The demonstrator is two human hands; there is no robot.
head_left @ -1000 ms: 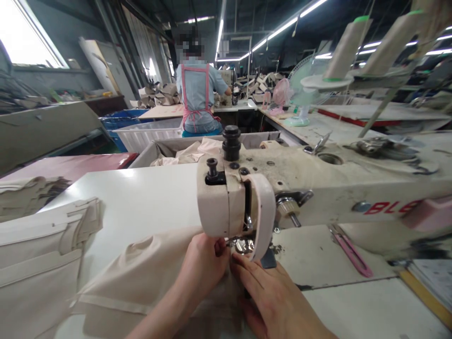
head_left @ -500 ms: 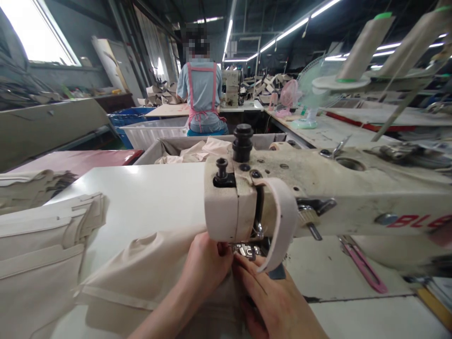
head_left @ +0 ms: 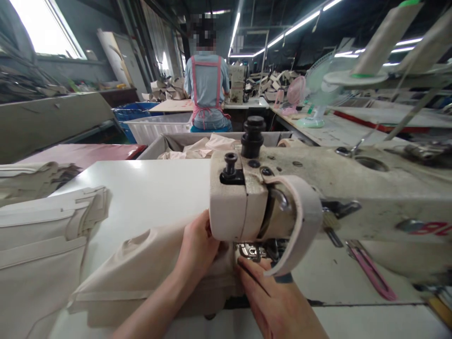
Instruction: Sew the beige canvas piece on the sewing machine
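Note:
A beige cloth piece (head_left: 141, 263) lies under the head of a sewing machine (head_left: 228, 212), spread over the white table to the left. My left hand (head_left: 197, 247) is closed on this cloth left of the machine head, its fingertips partly hidden behind the head. Just in front of the metal presser foot (head_left: 249, 250), my right hand (head_left: 271, 294) has its fingers together at the cloth's right edge; its thumb is hidden. A pale curved strap (head_left: 307, 226) hangs from the machine head over the right hand's fingers.
Stacked beige cloth pieces (head_left: 42, 245) lie at the left. A pink-handled cutter (head_left: 374, 273) rests right of the needle area. Behind the machine stands a bin (head_left: 155, 143) with cloth. Farther off, a person in a pink-strapped apron (head_left: 206, 89) sits facing away. Thread cones (head_left: 386, 40) stand upper right.
My left hand has moved away from the presser foot, up and left along the cloth. My right hand stays by the foot, its thumb now out of sight. The view has shifted slightly.

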